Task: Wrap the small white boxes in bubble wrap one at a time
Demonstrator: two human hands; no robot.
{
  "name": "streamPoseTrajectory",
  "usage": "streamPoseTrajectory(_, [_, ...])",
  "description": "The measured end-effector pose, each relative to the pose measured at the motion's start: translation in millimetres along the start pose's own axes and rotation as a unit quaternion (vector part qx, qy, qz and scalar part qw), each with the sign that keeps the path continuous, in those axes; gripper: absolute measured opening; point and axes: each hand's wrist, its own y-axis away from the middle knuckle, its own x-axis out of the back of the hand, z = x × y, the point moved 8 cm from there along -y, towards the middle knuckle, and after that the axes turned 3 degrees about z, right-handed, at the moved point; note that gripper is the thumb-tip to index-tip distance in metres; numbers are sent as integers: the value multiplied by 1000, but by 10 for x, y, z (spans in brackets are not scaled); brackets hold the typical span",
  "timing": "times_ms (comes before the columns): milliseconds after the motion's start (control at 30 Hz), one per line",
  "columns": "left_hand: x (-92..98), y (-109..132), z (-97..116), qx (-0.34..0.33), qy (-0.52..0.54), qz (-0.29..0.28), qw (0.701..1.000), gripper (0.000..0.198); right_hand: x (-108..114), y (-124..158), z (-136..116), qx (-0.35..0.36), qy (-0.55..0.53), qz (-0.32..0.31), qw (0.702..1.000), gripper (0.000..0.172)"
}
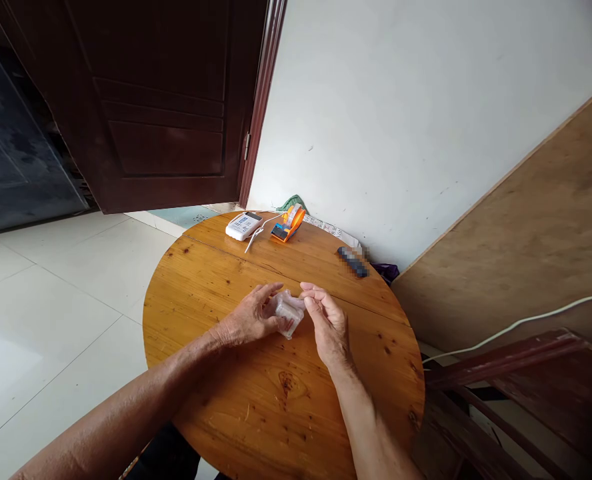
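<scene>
Clear packet (289,313), pinched by left hand (249,321), right hand (329,325), lettering unreadable

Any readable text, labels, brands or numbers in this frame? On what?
No text can be quoted; nothing reads clearly.
white device: print and a display on its face, too small to read.
dark bar: blurred, unreadable.
patterned strip by the wall: marks too small to tell.
orange holder: no text visible.
clear packet, in the left hand, right hand fingertips on it: no legible print.
</scene>
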Motion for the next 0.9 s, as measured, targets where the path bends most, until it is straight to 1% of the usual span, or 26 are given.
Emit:
streamPoseTrajectory(67, [-52,28,-2,4,-25,-32,999,82,61,-13,58,-41,-52,28,997,19])
streamPoseTrajectory(167, [-115,72,13,1,-31,-87,996,92,197,-45,158,-93,-108,95,985,26])
streamPoseTrajectory(233, [-102,74,14,2,-19,-92,996,90,292,-69,240,-123,-128,137,975,31])
streamPoseTrajectory(333, [-62,27,-45,18,24,-68,997,73,421,-103,353,-156,-143,176,961,36])
streamPoseTrajectory(367, [-59,4,-80,27,41,-60,997,65,448,-114,380,-169,-142,173,960,37])
streamPoseTrajectory(433, [-44,-46,-162,48,66,-33,996,45,454,-117,432,-215,-142,137,956,43])
streamPoseTrajectory(500, [9,-88,-233,68,86,15,994,29,392,-83,452,-271,-153,72,948,52])
streamPoseTrajectory(567, [80,-107,-282,90,113,67,987,24,279,-22,428,-308,-148,1,940,59])
streamPoseTrajectory(600, [105,-110,-295,100,128,84,983,24,215,9,407,-312,-128,-30,941,61])
streamPoseTrajectory(667, [119,-111,-296,113,157,92,977,27,89,53,372,-296,-68,-71,950,64])
streamPoseTrajectory(733, [102,-110,-284,118,201,85,969,31,2,54,350,-256,-23,-72,964,59])
streamPoseTrajectory(767, [91,-112,-281,120,224,81,964,33,-4,37,340,-231,-9,-56,971,55])
streamPoseTrajectory(800, [82,-115,-283,122,245,80,958,35,27,10,327,-203,7,-28,979,52])
streamPoseTrajectory(833, [77,-120,-291,124,259,82,955,36,95,-19,307,-174,31,11,984,51])
streamPoseTrajectory(900, [75,-140,-313,125,259,89,954,34,277,-57,233,-123,88,94,984,52])
